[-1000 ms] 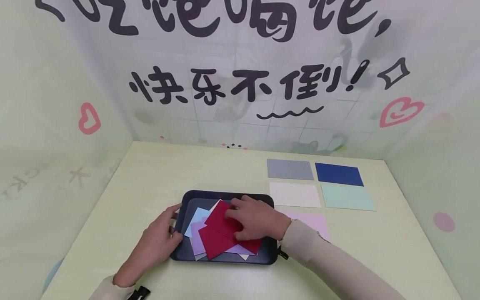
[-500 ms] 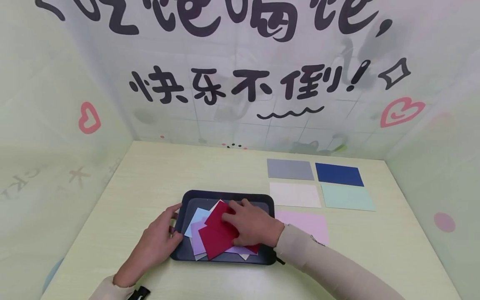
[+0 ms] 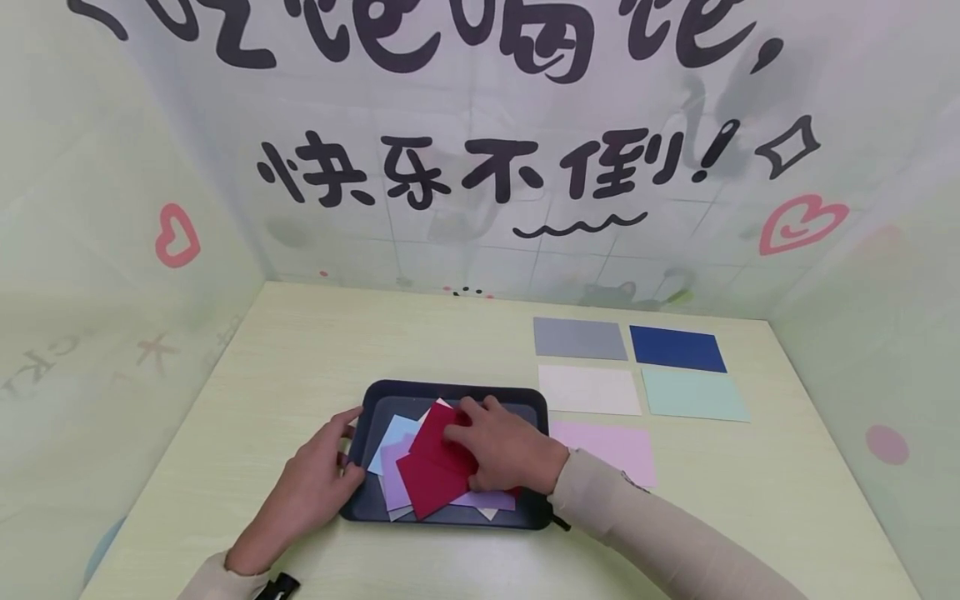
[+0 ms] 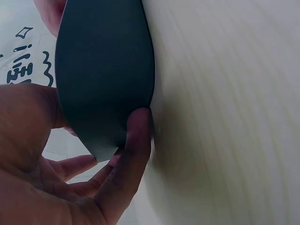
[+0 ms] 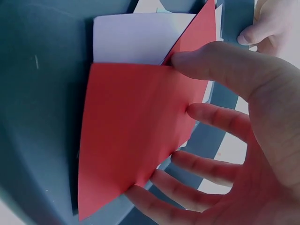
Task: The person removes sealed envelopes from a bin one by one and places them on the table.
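Observation:
A dark tray lies on the table, with overlapping cards inside. My left hand grips its left end; in the left wrist view the thumb and fingers sit on both sides of the tray wall. Over the pile is my right hand, pinching a red card between the thumb at one edge and fingertips at the opposite edge. A second red card overlaps it in the head view. Purple card and light blue card show beneath. The palm hides part of the pile.
Right of the tray lie a grey card, a dark blue card, a whitish card, a mint card and a pink card. A printed curtain surrounds the table.
My right hand has shifted slightly left over the red cards. Less red shows at the pile's lower right, and more purple is visible there. The left hand and tray stay put.

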The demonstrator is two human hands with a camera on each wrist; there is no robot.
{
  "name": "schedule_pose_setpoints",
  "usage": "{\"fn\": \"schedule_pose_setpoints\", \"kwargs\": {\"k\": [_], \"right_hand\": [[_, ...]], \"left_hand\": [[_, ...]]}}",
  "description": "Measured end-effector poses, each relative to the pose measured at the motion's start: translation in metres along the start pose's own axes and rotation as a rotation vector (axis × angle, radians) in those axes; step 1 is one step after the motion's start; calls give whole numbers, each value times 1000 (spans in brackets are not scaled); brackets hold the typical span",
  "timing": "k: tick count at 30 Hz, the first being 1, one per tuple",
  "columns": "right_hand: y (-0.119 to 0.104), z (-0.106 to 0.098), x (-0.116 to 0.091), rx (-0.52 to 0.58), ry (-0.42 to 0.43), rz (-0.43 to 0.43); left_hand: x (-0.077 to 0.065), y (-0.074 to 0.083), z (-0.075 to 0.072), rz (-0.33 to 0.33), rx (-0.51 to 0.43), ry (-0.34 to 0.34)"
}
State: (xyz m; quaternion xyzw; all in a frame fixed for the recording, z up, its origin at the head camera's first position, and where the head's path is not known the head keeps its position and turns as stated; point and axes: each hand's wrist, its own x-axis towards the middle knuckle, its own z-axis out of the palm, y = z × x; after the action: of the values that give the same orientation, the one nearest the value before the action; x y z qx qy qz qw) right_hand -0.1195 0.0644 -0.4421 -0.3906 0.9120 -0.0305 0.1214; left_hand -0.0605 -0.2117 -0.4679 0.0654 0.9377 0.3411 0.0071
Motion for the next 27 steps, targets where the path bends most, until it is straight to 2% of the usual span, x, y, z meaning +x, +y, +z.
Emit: {"fn": "schedule_pose_setpoints", "kwargs": {"k": [12,27], "right_hand": [[3,-5,-2,-3,16,-21],[22,-27,-16,-19,111,-90]], "left_hand": [[0,1,0,3,-5,1],[-1,1,-1,2,-5,-1]]}}
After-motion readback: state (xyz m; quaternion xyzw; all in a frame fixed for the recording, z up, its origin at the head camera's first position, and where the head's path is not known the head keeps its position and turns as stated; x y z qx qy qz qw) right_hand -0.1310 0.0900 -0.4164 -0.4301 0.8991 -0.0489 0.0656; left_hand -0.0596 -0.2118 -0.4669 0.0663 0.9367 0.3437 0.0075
